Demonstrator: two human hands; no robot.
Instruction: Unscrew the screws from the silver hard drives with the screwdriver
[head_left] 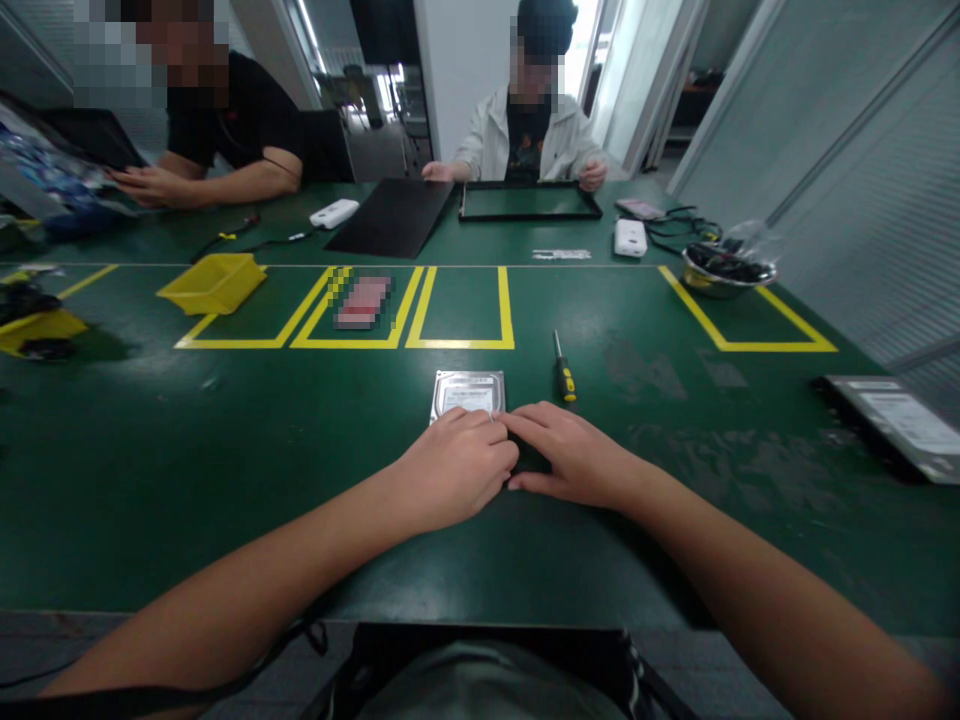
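Note:
A silver hard drive with a white label lies flat on the green table, its near part hidden under my left hand. The fingers of that hand are curled in, and anything they hold is out of sight. My right hand is close against it on the right. Its index finger reaches the drive's near right corner, while the thumb is held apart from the fingers. Just beyond my right hand lies a screwdriver with a yellow and black handle, tip pointing away.
Yellow tape outlines mark the table, with a yellow bin at left. A metal bowl of dark parts stands back right; a larger drive-like unit lies right. Two people sit opposite, one holding a black frame.

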